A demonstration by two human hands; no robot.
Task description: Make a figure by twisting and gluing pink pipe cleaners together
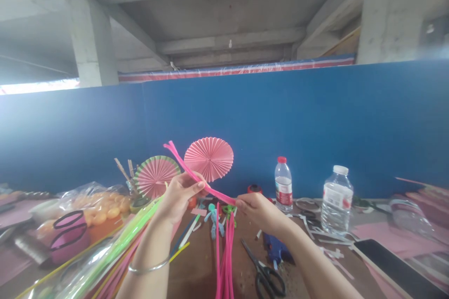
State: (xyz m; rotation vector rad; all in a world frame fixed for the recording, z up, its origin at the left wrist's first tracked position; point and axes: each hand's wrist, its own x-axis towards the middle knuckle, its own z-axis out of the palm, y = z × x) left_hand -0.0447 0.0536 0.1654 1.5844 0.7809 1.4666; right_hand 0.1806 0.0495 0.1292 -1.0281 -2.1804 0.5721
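Note:
Pink pipe cleaners (184,166) stretch between my two hands above the table, slanting down to the right. My left hand (182,194), with a silver bangle on its wrist, pinches them near the middle. The fingers of my right hand (257,208) are closed on their lower right end. More pink pipe cleaners (228,261) lie on the brown table (196,275) below. Just under my hands are a small light blue figure (213,219) and a green one (229,212), partly hidden.
Black scissors (263,271) and a blue glue gun (277,248) lie nearby. Two bottles, one red-capped (283,187) and one white-capped (337,201), stand right. A phone (396,266) lies front right. Pink paper fans (209,159) stand behind; bagged pipe cleaners (136,224) lie left.

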